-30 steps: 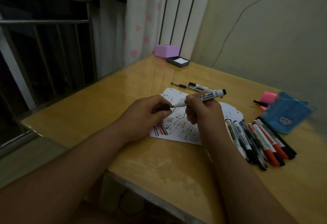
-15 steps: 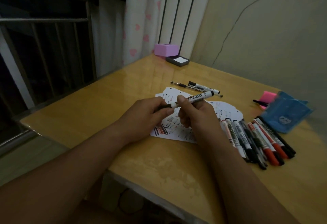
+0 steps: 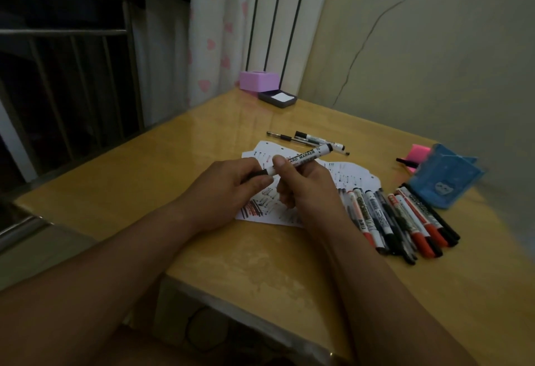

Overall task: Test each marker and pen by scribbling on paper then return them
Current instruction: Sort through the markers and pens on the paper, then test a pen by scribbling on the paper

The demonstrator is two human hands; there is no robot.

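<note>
Above the paper (image 3: pixel 359 177), the right hand (image 3: pixel 307 192) pinches the marker (image 3: pixel 307 156) by its barrel while the left hand (image 3: pixel 225 189) grips its black cap end; spare markers (image 3: pixel 405 221) lie beside the paper.

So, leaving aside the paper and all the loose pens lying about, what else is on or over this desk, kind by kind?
Marker, gripped by the left hand and right hand: 1
Containers: 3 (pink box, dark tray, blue holder)
Pink notepad: 1
Total: 5
</note>
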